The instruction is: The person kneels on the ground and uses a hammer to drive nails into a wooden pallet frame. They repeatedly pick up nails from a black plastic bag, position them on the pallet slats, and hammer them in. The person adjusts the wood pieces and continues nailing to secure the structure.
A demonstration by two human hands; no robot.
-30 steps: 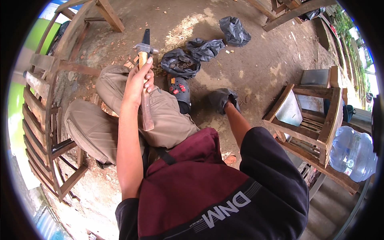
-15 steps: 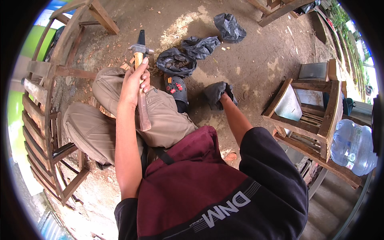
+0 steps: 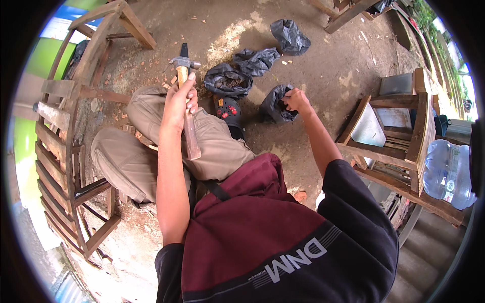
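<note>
My left hand (image 3: 178, 105) is wrapped round the wooden handle of a hammer (image 3: 191, 139), above my bent knees. The metal head points away from me, with a dark tapered piece standing up beyond it. My right hand (image 3: 299, 100) is at the mouth of a black plastic bag (image 3: 271, 107) on the ground, its fingers bent and pressed together. Whatever they pinch, small contents or the bag's rim, is hidden. Left of that bag, a second black bag (image 3: 227, 87) lies with its mouth open and brownish contents inside.
Two more black bags, one crumpled (image 3: 256, 61) and one farther off (image 3: 290, 39), lie beyond. A dark clog (image 3: 228, 110) is on my foot. A slatted wooden bench (image 3: 61, 171) stands left. At right are a wooden frame (image 3: 423, 146) and a large clear water bottle (image 3: 447, 171).
My right hand has come up out of the near bag to its mouth, fingers now showing. My left hand still grips the hammer. The whole view has shifted slightly.
</note>
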